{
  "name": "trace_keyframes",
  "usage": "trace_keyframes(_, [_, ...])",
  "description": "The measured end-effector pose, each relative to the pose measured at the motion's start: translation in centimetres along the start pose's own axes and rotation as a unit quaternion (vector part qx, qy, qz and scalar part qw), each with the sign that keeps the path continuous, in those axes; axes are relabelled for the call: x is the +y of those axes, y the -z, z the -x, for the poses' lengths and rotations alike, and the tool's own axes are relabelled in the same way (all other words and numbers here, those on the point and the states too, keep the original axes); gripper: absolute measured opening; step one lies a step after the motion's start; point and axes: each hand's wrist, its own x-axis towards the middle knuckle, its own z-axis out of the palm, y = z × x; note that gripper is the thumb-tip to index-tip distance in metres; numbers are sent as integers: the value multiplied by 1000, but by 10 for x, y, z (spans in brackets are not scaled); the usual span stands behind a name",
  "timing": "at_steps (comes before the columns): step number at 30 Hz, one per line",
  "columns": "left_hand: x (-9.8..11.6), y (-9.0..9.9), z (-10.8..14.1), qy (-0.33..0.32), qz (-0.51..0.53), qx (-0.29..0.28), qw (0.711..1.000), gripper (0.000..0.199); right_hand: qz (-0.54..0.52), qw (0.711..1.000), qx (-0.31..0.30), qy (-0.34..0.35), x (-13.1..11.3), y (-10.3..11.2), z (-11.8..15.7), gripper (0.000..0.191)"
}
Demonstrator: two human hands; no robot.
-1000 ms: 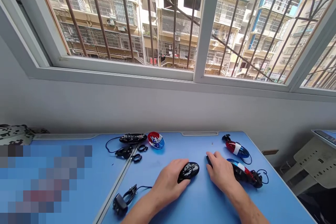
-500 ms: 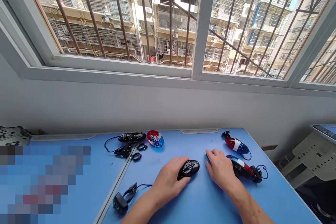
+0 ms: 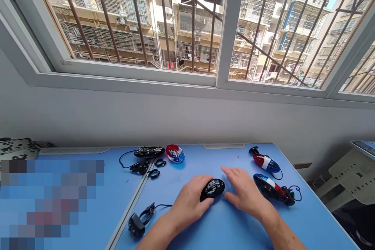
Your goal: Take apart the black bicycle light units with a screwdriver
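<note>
- so, looking down from the head camera, what do we hold in our left hand (image 3: 191, 199)?
- we have a glossy black oval casing (image 3: 215, 188) in it, fingers over its far side, thumb along the near side. the casing is between our two hands, low over the blue table (image 3: 218, 228); we can't tell whether it touches the surface.
- and our right hand (image 3: 244, 191)?
- we see it spread wide just to the right of the casing, palm down, fingers stretched forward and thumb held apart. its underside is hidden from us.
- what lies beyond it, on the right?
- we find two red, white and blue units: a farther striped unit (image 3: 266, 163) near the table's edge, and a nearer striped unit (image 3: 271, 187) beside our right wrist, with a dark cord looping at its end.
- what about the left?
- toward the back we see a black oblong unit (image 3: 149, 152), a thin cable curling from it to a black bracket (image 3: 140, 167). just beside is a red and blue shell (image 3: 175, 154), with two black rings (image 3: 154, 177) near it. closer to us, a black clamp (image 3: 136, 224) trails a cord that disappears by our left forearm.
- and behind it all?
- we face a pale wall (image 3: 187, 117) under a barred window (image 3: 125, 74).
</note>
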Motion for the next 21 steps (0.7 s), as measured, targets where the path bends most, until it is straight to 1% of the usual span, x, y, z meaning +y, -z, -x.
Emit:
trace_keyframes(2, [-1,-1,0,-3,1,-4,1000,48,-39,999,-13,34,-1,-6,0,81])
trace_keyframes(4, [0,-1,0,-4,2,-9,1000,49,-64,997,-14,43,-1,-12,-1,88])
trace_keyframes(6, [1,0,0,-8,4,-12,1000,49,-77,996,-7,42,-1,-17,-2,90])
trace_keyframes(11, [6,2,0,-10,10,-21,1000,50,-104,993,12,46,2,-24,-5,89])
trace_keyframes(15, [5,1,-1,-17,19,-23,999,50,-116,991,22,56,3,-26,-6,86])
trace_keyframes(21, [3,0,-1,-10,25,-31,999,50,-127,991,14,26,3,-24,-5,82])
